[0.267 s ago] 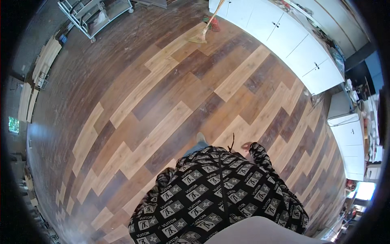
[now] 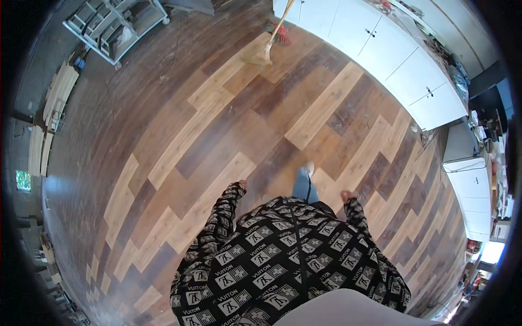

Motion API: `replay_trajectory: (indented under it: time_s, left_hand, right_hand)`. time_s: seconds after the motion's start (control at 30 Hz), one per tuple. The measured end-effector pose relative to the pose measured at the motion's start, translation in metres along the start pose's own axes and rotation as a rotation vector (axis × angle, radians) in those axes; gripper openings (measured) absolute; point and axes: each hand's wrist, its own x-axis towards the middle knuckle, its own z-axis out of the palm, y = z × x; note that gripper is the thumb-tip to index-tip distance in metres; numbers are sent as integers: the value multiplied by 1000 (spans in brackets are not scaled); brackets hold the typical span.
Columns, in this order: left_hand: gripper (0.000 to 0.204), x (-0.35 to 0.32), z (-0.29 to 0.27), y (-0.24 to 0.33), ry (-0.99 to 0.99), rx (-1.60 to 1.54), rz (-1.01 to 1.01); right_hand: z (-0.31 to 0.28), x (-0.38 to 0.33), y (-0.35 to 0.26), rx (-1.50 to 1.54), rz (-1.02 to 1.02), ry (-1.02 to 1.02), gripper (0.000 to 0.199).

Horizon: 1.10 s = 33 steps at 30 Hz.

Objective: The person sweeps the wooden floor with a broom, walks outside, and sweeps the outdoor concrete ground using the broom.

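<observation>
My left hand (image 2: 242, 184) shows just past the cuff of a black-and-white patterned sleeve, left of my body. Its fingers are too small and hidden to make out. To the right, my right hand (image 2: 348, 194) hangs low over the wood-patterned floor (image 2: 255, 130), its fingers looking loosely apart, with nothing visible in it. Neither hand touches anything that I can see. Between the hands, a light-coloured shoe (image 2: 309, 168) and a blue trouser leg (image 2: 305, 187) reach forward.
A broom (image 2: 267, 53) leans at the far side by white cabinets (image 2: 375, 41), a red object (image 2: 283, 35) beside it. At the far left stands a metal trolley (image 2: 117, 46). Boards (image 2: 62, 87) lie along the left wall. Another white cabinet (image 2: 466, 182) stands at the right.
My left hand has come forward into view. The right hand has swung outward, and a different foot now reaches ahead, right of where the earlier one showed.
</observation>
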Motion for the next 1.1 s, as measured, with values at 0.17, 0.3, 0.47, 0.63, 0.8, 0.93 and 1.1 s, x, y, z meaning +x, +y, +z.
replay_trajectory:
  time_s: [0.17, 0.3, 0.47, 0.63, 0.8, 0.93, 1.1]
  left_hand:
    - [29, 61, -18, -37, 310, -71, 86]
    - [33, 56, -16, 30, -10, 232, 138]
    - [38, 65, -4, 53, -217, -10, -16]
    - [40, 40, 7, 76, -206, -133, -139]
    - [42, 7, 44, 79, -283, -184, -235]
    - [43, -49, 68, 50, -393, -190, -497]
    - [45, -14, 21, 79, -95, -242, -421]
  right_hand:
    - [0, -14, -27, -8, -1, -520, 25]
    - [-21, -18, 8, -131, 76, -675, 23]
    - [-100, 61, 26, -494, -103, -794, 24]
    - [-226, 119, -58, -192, 96, -482, 38]
    - [-191, 203, 17, -254, 51, -319, 41]
    - [-214, 164, -93, -293, -285, -543, 34]
    - [-162, 242, 29, -84, -355, -136, 36]
